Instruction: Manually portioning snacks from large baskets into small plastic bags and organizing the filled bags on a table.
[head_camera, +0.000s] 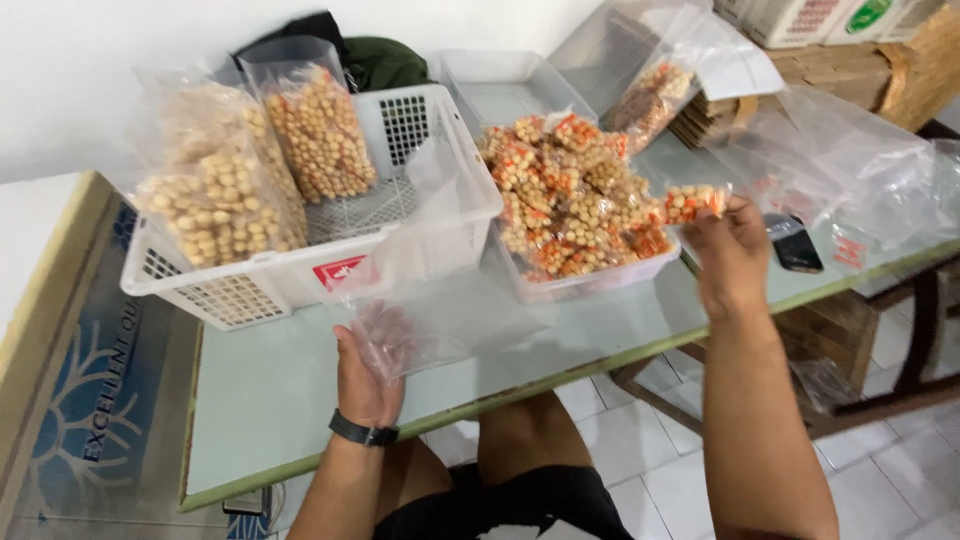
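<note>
My left hand (368, 368), with a black watch on the wrist, grips the lower end of a large empty clear plastic bag (440, 270) that stands up over the table. My right hand (732, 250) is raised to the right and pinches a small packet of round snacks (692, 202) with orange trim. Just left of that packet is a clear tub (580, 285) heaped with many more of the same small packets (570, 190).
A white slotted basket (240, 290) at the left holds filled bags of pale snack balls (222, 195). Loose clear plastic bags (850, 170) and a dark phone (795, 243) lie at the right. Cardboard boxes (850, 60) stand behind. The pale green table edge (560, 375) runs above my knees.
</note>
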